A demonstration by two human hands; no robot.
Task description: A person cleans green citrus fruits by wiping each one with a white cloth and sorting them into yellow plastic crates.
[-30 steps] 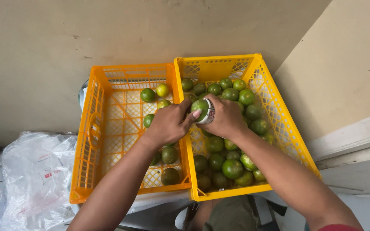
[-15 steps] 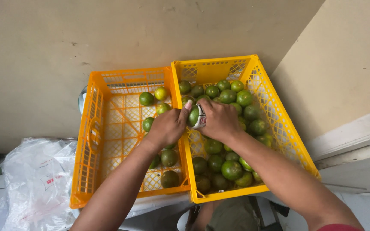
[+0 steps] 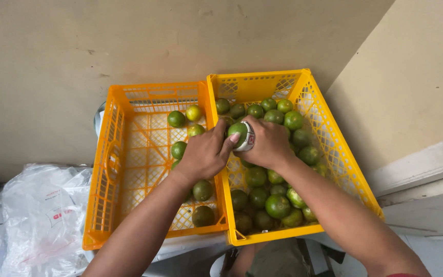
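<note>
Two plastic crates stand side by side. The orange crate [image 3: 109, 169] on the left holds several green citrus fruits [image 3: 176, 118] scattered on its floor. The yellow crate [image 3: 340, 159] on the right is filled with many more green fruits [image 3: 277, 205]. Both hands meet above the wall between the crates. My right hand [image 3: 267, 143] grips a small white round object [image 3: 248, 138] against one green fruit [image 3: 237, 129]. My left hand [image 3: 206, 154] touches that same fruit, thumb on its front.
A crumpled clear plastic bag [image 3: 37, 215] lies left of the orange crate. A beige wall [image 3: 129, 41] rises behind the crates, with a lighter wall and white ledge [image 3: 421, 164] to the right. Something olive-coloured [image 3: 278, 259] shows below the crates.
The hands stayed joined on the fruit over the crate divider, shifting only slightly. The view has drifted a little.
</note>
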